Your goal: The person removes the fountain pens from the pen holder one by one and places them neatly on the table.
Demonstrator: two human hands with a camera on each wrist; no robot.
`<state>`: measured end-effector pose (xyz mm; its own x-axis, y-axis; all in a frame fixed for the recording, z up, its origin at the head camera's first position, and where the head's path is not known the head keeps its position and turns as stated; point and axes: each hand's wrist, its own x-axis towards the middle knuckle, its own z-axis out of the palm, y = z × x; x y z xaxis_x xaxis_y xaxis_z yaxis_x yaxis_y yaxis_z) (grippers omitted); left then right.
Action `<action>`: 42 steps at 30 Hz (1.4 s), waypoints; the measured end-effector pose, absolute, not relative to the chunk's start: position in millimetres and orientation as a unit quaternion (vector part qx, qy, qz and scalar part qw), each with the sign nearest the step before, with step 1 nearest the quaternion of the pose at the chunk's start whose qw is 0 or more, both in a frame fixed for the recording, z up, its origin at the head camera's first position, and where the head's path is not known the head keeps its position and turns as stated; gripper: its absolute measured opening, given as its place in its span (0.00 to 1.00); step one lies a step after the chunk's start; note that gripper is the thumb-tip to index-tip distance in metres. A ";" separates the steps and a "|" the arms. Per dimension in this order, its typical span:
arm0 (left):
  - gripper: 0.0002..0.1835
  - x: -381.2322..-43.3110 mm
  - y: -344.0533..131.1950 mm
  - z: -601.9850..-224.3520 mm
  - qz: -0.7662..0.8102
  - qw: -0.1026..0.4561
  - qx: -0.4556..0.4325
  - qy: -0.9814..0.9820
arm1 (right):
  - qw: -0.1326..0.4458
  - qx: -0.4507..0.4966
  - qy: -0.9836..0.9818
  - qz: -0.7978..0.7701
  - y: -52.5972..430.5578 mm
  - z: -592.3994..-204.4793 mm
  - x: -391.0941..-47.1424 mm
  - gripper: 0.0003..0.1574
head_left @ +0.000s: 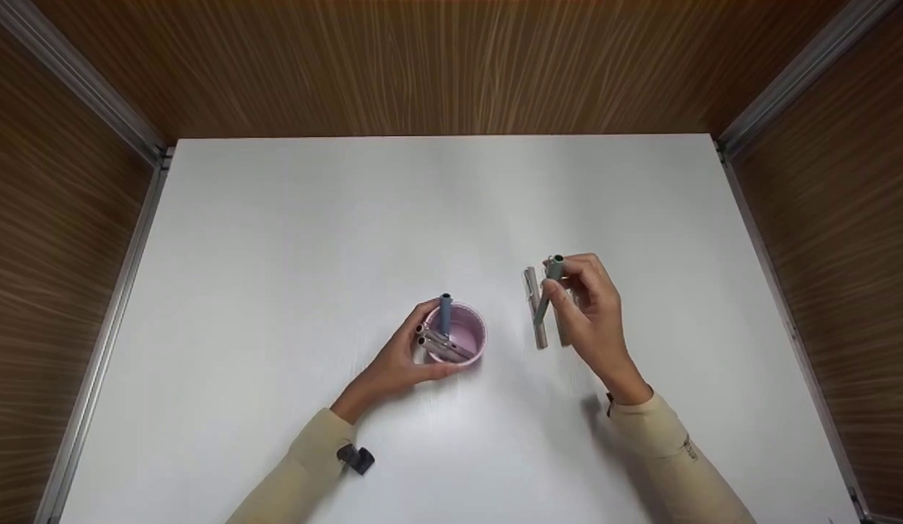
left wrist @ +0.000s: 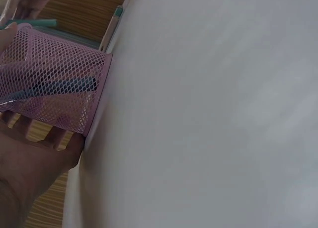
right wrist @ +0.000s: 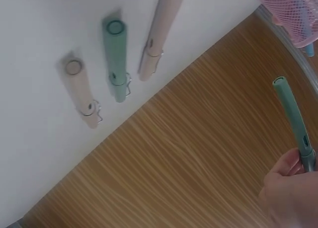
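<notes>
Beige sleeves [head_left: 666, 444] lead to two working hands.
Right hand [head_left: 597, 313] pinches one green pen [right wrist: 292, 111] by one end, apparently leaving its length free. Left hand [head_left: 400, 356] grips one pink mesh cup [head_left: 468, 320], seemingly to steady it; inside lean one blue pen [head_left: 445, 313] and two pale pens [head_left: 435, 349]. Beside the right hand, two pinkish pens [right wrist: 165, 24] and a second green pen [right wrist: 116, 54] lie on the white table [head_left: 276, 233].

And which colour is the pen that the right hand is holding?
Green; the pen shows best in the right wrist view.
</notes>
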<state>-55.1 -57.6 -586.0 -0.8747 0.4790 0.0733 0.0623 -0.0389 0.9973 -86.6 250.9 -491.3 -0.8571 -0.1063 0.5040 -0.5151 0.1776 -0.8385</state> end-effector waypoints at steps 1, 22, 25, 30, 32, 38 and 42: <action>0.51 -55.1 -57.5 -586.3 0.692 0.149 0.200 0.677 | 0.169 0.204 -0.750 0.606 252.6 -492.3 -87.3 0.17; 0.53 -52.9 -57.5 -583.4 0.685 0.157 0.188 0.686 | 0.110 0.087 -0.777 0.614 293.6 -513.9 -109.5 0.31; 0.53 -53.1 -56.4 -583.6 0.683 0.154 0.186 0.689 | 0.099 0.066 -0.779 0.615 300.6 -517.8 -116.1 0.31; 0.53 -52.8 -56.0 -583.9 0.682 0.149 0.185 0.691 | 0.072 0.036 -0.788 0.611 314.0 -523.3 -124.9 0.29; 0.52 -52.7 -56.1 -583.9 0.682 0.149 0.186 0.692 | 0.060 0.027 -0.792 0.606 319.3 -525.4 -126.4 0.29; 0.52 -53.4 -56.2 -584.4 0.685 0.149 0.183 0.689 | 0.037 0.011 -0.817 0.576 331.7 -529.9 -129.3 0.28; 0.52 -53.4 -55.8 -584.4 0.687 0.149 0.186 0.687 | 0.022 0.000 -0.832 0.554 337.3 -532.9 -131.5 0.28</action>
<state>-53.4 -55.8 -584.4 -0.8861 0.4605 0.0516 0.0518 -0.0122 0.9986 -131.5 337.3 -532.9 -0.9990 0.0248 0.0363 -0.0239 0.3859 -0.9222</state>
